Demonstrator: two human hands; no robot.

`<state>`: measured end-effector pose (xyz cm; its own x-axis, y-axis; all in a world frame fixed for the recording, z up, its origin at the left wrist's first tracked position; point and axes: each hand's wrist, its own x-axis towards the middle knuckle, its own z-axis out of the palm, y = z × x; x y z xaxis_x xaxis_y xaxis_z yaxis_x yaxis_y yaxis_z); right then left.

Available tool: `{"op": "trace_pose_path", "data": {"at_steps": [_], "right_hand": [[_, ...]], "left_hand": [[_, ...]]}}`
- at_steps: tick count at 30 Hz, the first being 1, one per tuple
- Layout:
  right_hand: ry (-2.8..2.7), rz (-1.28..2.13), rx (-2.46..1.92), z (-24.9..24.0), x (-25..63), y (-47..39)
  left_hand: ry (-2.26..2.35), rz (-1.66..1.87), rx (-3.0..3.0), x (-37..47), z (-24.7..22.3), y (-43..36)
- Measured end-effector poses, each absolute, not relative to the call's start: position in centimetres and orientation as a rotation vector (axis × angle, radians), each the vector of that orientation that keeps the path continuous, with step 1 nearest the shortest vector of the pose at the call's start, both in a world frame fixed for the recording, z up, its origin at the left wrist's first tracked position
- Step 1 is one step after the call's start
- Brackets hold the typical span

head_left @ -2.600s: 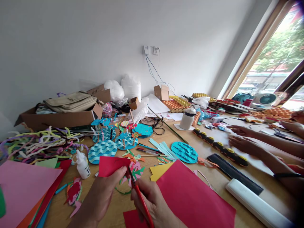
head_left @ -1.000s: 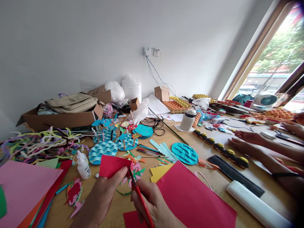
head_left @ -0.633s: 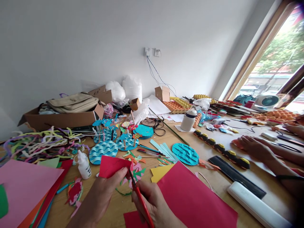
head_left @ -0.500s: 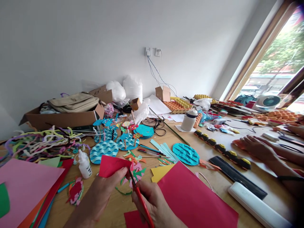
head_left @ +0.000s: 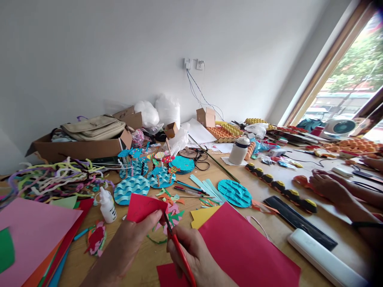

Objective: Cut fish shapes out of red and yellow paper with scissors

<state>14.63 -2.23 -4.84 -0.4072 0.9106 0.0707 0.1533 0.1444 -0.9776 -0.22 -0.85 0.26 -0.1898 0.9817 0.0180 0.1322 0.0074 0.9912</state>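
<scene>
Between the thumb and fingers of my left hand [head_left: 136, 235] is a small piece of red paper [head_left: 145, 207] with faint drawn lines on it. My right hand [head_left: 194, 251] grips red-handled scissors [head_left: 181, 253], whose dark blades meet the paper's right edge near my left thumb. Just right of my right hand lies a large red sheet [head_left: 242, 247], and a smaller red piece [head_left: 167, 275] is partly hidden under that hand. Pink, green and orange paper scraps [head_left: 173, 215] lie on the table behind the blades.
Left of my hands are a glue bottle [head_left: 107, 205], stacked coloured paper [head_left: 32, 235] and pipe cleaners [head_left: 60, 179]. Blue wavy discs [head_left: 131, 189] stand beyond. On the right lie a white case [head_left: 323, 255], a black strip [head_left: 299, 221] and a co-worker's hands [head_left: 329, 185] by orange pieces.
My hands keep nearly the same pose, with the scissors still at the red paper's edge. The co-worker's hands have shifted slightly right, showing more of an orange piece.
</scene>
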Motion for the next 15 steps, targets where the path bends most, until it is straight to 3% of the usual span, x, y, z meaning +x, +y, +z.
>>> {"op": "trace_pose_path", "data": {"at_steps": [15], "right_hand": [[-1.679,1.303,-1.069,-4.9,14.5,-2.2]], "left_hand": [[1.321,1.278,1.172,0.1,-0.5,-0.3]]}}
